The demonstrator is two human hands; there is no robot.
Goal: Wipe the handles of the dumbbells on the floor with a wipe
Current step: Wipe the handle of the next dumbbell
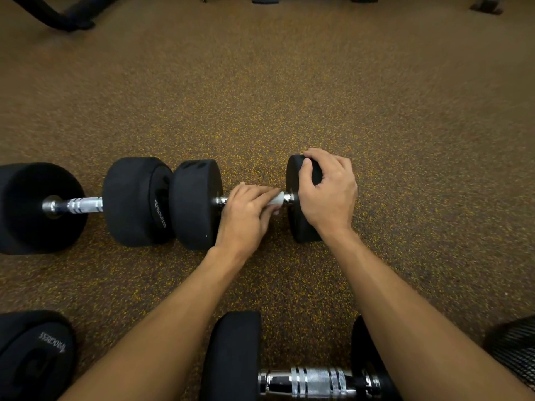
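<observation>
Dumbbell handle, chrome steel [221, 201], lies on the speckled brown rubber floor [289, 96], wrapped by a white wipe [276, 199] that the left hand [246, 218] grips with curled fingers. Right hand [327, 192] clasps its black round right-end weight [301, 227]. Neighbouring black dumbbell [139, 201] touches the left end; floor runs wide beyond.

Speckled brown rubber floor [260, 82]; dark equipment bases [69, 15] beyond
</observation>
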